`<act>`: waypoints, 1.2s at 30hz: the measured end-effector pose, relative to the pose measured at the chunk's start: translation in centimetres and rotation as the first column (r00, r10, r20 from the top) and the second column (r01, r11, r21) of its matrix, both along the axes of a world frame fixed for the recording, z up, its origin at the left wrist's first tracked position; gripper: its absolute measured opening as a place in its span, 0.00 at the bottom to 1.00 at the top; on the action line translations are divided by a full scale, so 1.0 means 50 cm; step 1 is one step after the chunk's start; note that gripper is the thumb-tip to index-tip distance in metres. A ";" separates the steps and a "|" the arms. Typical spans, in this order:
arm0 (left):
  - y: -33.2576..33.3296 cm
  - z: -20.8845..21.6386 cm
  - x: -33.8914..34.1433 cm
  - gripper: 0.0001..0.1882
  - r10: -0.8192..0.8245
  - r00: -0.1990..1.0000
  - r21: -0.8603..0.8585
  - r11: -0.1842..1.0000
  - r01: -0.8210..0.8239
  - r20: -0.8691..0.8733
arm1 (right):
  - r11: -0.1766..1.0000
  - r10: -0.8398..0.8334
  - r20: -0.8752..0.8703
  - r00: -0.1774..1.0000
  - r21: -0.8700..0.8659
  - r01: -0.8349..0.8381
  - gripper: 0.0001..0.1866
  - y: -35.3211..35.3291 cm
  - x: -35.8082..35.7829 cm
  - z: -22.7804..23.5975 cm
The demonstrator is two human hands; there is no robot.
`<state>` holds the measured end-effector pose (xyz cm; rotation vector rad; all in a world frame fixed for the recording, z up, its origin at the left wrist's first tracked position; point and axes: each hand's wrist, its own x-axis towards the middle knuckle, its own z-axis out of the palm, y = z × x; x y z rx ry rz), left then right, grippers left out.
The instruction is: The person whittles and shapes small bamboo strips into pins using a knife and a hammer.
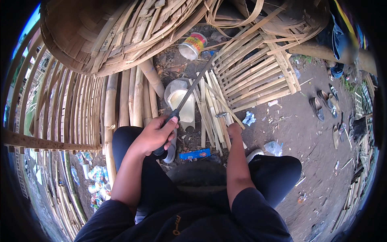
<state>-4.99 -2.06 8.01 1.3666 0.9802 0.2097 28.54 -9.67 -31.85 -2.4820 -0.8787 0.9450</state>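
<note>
My left hand (156, 135) is closed round the black handle of a long, narrow, dark-bladed tool (195, 84), its blade slanting away to the upper right. Whether that is a knife or a saw I cannot tell. Lower and to the right, my right hand (234, 130) is closed at the near right edge of a loose pile of split bamboo strips (210, 105); its fingers are mostly hidden, so what it grips does not show. Beside it, a small dark metal piece (221, 115) lies across the strips. A pale, torn plastic container (183, 105) is behind the blade.
Woven bamboo baskets (121, 36) hang over the far side. A slatted bamboo panel (256, 72) leans beyond the strips. Bamboo poles (137, 99) and a railing (80, 109) stand left. A tub (192, 46), a blue packet (194, 154) and sandals (317, 109) are on the ground.
</note>
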 end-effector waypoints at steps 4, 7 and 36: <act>-0.001 -0.005 -0.009 0.21 0.047 0.998 -0.035 0.998 -0.048 -0.035 | 0.950 -0.289 0.019 0.957 -0.119 0.289 0.20 -0.060 -0.102 -0.030; 0.001 0.008 0.016 0.20 0.033 0.999 -0.069 0.997 -0.033 -0.010 | 0.949 -0.192 0.121 0.974 -0.230 0.216 0.24 -0.112 -0.113 -0.077; 0.004 0.001 0.016 0.20 0.053 0.999 -0.029 0.998 -0.052 0.015 | 0.952 -0.283 -0.049 0.958 0.111 0.287 0.27 -0.013 -0.125 0.104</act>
